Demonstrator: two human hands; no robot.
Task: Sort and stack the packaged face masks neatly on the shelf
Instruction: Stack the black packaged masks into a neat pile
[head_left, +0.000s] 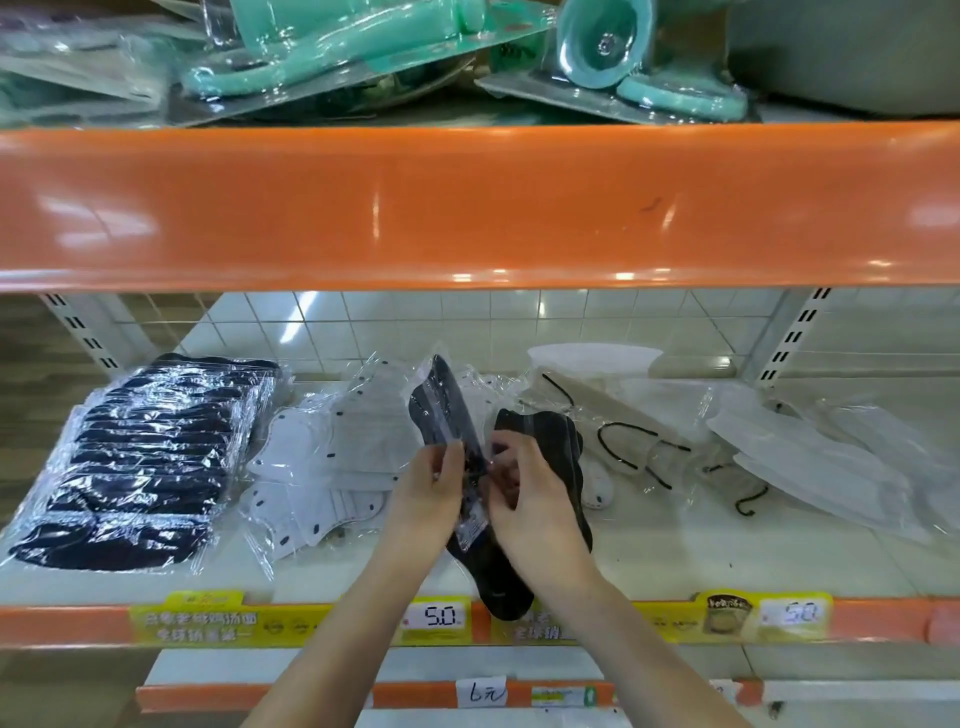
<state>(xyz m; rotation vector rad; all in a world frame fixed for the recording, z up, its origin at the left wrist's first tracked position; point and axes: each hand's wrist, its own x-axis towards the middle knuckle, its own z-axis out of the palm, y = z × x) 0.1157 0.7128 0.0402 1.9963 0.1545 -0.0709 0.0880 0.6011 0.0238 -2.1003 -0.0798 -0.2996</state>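
A black packaged mask (445, 410) stands on edge above the middle of the shelf (727, 551). My left hand (431, 493) pinches its lower part from the left. My right hand (524, 499) grips the same pack from the right, over more black packs (545, 441) that reach down past the shelf's front edge. A neat stack of black packaged masks (145, 457) lies at the left. White packaged masks (322, 467) lie loosely between that stack and my hands.
Loose clear packs with black ear loops (623, 441) and white masks (810, 467) are scattered on the right. An orange upper shelf (467, 208) hangs close overhead with teal packaged goods (332, 47). Yellow price labels (436, 618) line the front rail.
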